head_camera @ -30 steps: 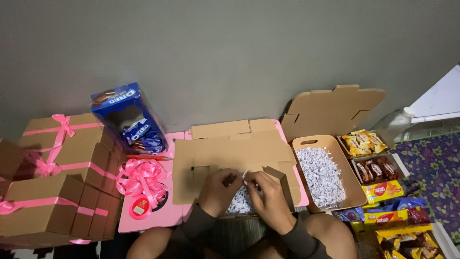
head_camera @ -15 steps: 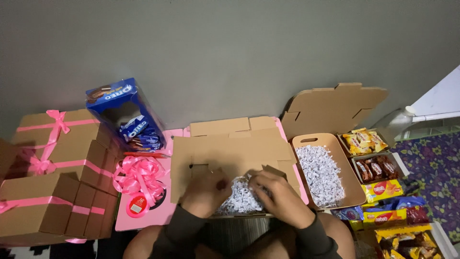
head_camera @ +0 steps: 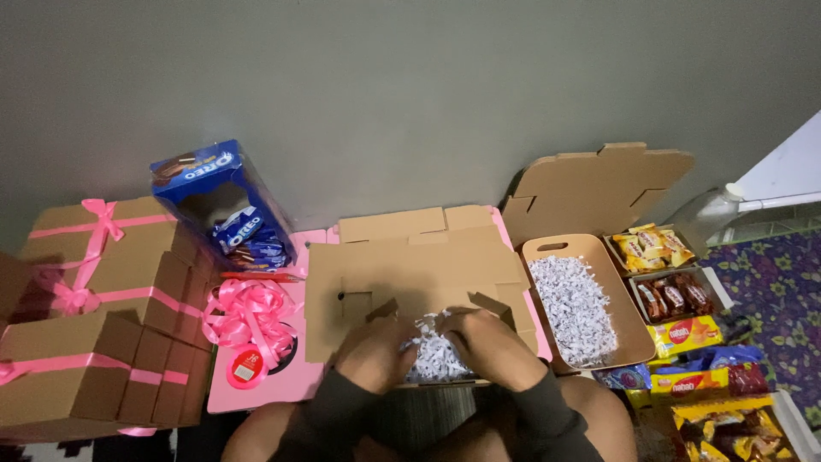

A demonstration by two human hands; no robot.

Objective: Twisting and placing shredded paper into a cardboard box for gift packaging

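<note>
While both hands pressed into the white shredded paper (head_camera: pixel 432 352), the left hand (head_camera: pixel 374 355) and right hand (head_camera: pixel 489 340) lay curled, fingers down, inside the open cardboard box (head_camera: pixel 410 274); spreading the filling evenly seemed the step, needing light patting.

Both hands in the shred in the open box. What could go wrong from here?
1. Shredded paper is piled loose under the left hand and right hand; strands may spill over the open box edge.
2. The pink ribbon lies close beside the box; the left sleeve might snag it.
</note>
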